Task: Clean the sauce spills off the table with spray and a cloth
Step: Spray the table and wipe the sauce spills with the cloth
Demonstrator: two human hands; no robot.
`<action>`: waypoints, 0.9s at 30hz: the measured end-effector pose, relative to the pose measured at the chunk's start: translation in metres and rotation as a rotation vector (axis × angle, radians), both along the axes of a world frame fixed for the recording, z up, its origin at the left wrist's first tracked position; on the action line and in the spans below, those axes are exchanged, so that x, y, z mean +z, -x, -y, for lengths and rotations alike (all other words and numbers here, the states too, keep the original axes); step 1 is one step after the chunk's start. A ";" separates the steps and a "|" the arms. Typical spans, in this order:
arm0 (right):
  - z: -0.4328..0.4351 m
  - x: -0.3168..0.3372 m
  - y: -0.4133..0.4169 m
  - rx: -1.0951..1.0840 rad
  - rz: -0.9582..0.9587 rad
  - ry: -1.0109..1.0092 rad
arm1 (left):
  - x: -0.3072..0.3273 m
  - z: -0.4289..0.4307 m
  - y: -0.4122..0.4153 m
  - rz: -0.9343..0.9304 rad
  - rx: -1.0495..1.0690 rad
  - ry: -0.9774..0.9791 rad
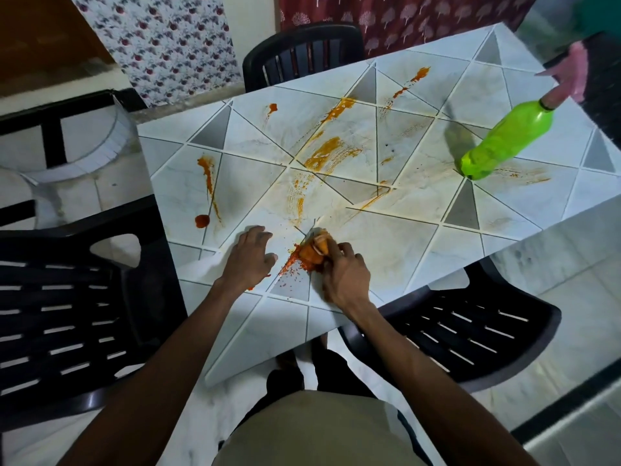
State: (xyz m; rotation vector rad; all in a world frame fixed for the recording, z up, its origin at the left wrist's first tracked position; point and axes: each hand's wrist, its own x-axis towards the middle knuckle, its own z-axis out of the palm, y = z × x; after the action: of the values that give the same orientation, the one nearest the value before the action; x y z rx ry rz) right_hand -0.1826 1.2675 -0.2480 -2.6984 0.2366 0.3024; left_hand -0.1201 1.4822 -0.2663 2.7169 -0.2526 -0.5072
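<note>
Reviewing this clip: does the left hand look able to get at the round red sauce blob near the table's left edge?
Probably yes. The left hand rests open on the table, holding nothing, and only bare surface separates it from the red sauce blob just to its left.

black slatted plastic chairs (40,247) on pale marble floor (571,290), floral curtain (161,45) and maroon curtain (403,18) behind
</note>
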 end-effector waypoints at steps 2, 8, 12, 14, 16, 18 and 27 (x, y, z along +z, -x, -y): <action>0.000 0.003 -0.002 -0.042 0.034 -0.090 | 0.000 -0.005 0.002 -0.003 -0.004 0.005; 0.055 0.018 0.012 -0.275 0.129 -0.062 | 0.001 -0.011 0.004 0.024 -0.028 0.023; 0.065 0.008 0.035 -0.409 0.006 0.037 | 0.002 -0.012 0.005 0.034 -0.038 0.028; 0.052 0.003 0.044 -0.409 -0.017 0.073 | 0.002 -0.012 0.005 0.026 -0.039 0.030; 0.033 0.001 0.045 -0.403 -0.008 0.057 | 0.001 -0.014 0.005 0.022 -0.038 0.036; 0.012 0.001 0.037 -0.401 -0.013 0.013 | 0.002 -0.017 0.006 0.024 -0.024 0.051; -0.020 0.013 -0.012 -0.173 -0.027 -0.218 | 0.001 -0.042 0.015 0.055 0.133 0.100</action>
State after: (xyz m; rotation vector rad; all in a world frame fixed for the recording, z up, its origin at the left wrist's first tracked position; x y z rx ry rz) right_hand -0.1711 1.2871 -0.2352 -2.4416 0.4170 0.2948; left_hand -0.1352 1.5247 -0.2656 2.6301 -0.1071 -0.3728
